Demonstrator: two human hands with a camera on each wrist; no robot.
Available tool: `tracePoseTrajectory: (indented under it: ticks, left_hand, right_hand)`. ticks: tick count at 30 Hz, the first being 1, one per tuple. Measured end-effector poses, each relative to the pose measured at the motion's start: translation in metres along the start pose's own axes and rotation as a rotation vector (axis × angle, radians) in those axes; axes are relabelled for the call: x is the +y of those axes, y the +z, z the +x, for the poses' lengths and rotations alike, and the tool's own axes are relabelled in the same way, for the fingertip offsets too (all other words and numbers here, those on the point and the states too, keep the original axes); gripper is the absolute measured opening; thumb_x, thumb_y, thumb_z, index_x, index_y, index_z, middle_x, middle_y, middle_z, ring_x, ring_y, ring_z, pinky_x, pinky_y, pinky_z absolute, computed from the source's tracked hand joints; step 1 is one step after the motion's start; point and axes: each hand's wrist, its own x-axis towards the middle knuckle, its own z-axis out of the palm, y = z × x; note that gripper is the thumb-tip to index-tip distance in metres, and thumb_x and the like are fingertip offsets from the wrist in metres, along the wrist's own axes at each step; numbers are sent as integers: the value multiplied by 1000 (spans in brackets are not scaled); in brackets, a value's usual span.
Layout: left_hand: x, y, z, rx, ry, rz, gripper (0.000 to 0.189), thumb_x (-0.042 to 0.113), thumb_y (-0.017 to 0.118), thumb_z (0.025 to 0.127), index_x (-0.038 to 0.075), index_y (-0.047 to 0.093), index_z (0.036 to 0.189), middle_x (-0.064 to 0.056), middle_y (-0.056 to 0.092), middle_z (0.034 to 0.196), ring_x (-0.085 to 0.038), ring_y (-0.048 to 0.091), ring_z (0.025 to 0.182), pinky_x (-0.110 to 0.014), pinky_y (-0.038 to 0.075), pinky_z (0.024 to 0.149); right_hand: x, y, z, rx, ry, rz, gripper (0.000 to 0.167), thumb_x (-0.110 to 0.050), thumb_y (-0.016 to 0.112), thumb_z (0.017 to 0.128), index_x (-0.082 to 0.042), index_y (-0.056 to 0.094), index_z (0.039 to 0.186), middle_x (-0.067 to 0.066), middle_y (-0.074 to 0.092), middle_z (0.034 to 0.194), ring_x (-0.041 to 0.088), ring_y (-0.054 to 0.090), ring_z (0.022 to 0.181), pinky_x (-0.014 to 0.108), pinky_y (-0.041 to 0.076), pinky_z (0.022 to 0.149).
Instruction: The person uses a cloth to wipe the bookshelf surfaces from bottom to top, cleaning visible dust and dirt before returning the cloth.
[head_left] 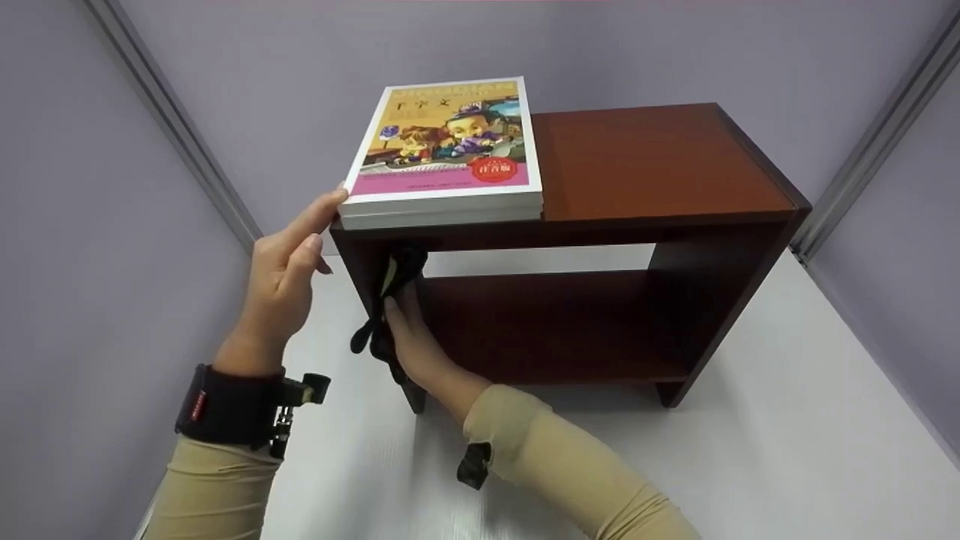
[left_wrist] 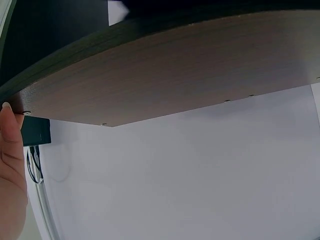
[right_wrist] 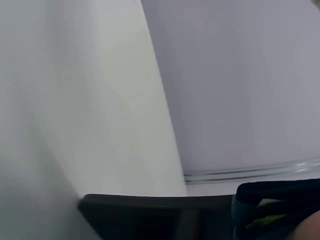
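Step in hand: we judge this to be wiping down the wooden stand point(head_left: 731, 322); our right hand point(head_left: 424, 352) has the dark cloth point(head_left: 409, 262) at its left side panel point(head_left: 364, 277).
Done so far: we cannot tell which faces have been wiped; no mark on the wood settles it.
Left to do: likely the rest of that panel, then perhaps the lower shelf point(head_left: 555, 322) and the far panel, none of them touched by the cloth now.
Cloth: it sits under the worktop point(head_left: 652, 161), below its front-left corner, with an end hanging outside the panel's front edge.
Right fingers: they seem to pinch the cloth between thumb and fingers, though their tips are lost in its folds.
Left fingers: our left hand point(head_left: 281, 285) has its index finger stretched to the front-left corner of the book stack point(head_left: 450, 142), thumb raised apart, the others partly hidden.
Books: stacked along the worktop's left edge, reaching its front edge, so a knock there could tip them askew.
Worktop room: right of the books, bare board runs to the right edge.
Bay room: the front is open, and a gap shows at the back; we would have space to sweep from the left panel across to the right one.
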Motion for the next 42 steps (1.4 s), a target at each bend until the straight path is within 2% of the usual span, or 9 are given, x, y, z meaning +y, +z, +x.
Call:
tracePoseTrajectory:
  ticks: [4,8,12,14,18,24,31,36,42]
  left_hand:
    - [0,-1,0,7,3,-3,40,5,38,90,0,59,123,-8,60,123,-16,58,101,-21,42,52]
    - [0,1,1,12,1,-6,41,3,37,89,0,59,123,-8,60,123,-15,58,99,-20,41,52]
    - [0,3,1,7,2,-7,41,3,37,88,0,59,123,-7,60,123,-14,58,97,-20,42,53]
    - [-1,4,1,5,5,-4,41,3,37,89,0,59,123,-7,60,123,-14,58,98,-21,42,53]
    - [-1,4,1,2,14,-3,41,6,37,89,0,59,124,-8,59,124,-15,58,101,-21,41,53]
    - [0,3,1,12,12,-9,41,6,37,89,0,59,123,-7,59,123,-16,58,102,-21,42,53]
    - [0,2,-1,39,-2,-9,41,3,36,88,-2,60,122,-9,60,122,-14,58,101,-19,41,53]
    - [0,2,-1,43,-1,-11,41,3,36,88,-2,60,121,-9,60,122,-15,58,101,-19,41,52]
    - [0,3,0,44,10,-18,41,4,36,88,-3,60,121,-9,60,121,-17,58,106,-19,41,52]
  right_hand:
    - [-27,1,5,-15,-81,-52,63,-37,24,102,-14,-9,149,1,-6,155,11,-1,139,35,6,111]
    - [-50,-4,14,-6,-48,-87,64,-39,25,101,-9,-5,149,4,-5,156,10,0,139,30,6,111]
    - [-65,-12,25,12,-31,-111,55,-38,26,102,-15,13,150,4,28,148,11,27,131,26,20,107]
    - [-69,-16,29,13,-29,-111,47,-38,25,102,-17,25,145,5,52,127,12,42,117,26,30,100]
    - [-71,-21,37,16,8,-104,46,-46,22,100,-18,36,134,1,65,89,11,52,99,24,37,90]
    - [-63,-22,44,1,30,-96,56,-55,19,97,-19,32,137,-1,62,96,11,52,100,26,37,92]
    - [-33,-19,45,4,112,-128,64,-55,20,97,-25,3,151,-2,18,151,14,26,130,31,21,107]
    - [-8,-21,44,-10,265,-114,72,-66,19,91,-30,-4,150,-1,5,156,18,15,137,38,16,109]
    - [15,-29,43,-67,355,-71,77,-75,15,85,-37,-8,148,-4,2,155,16,8,138,42,12,109]
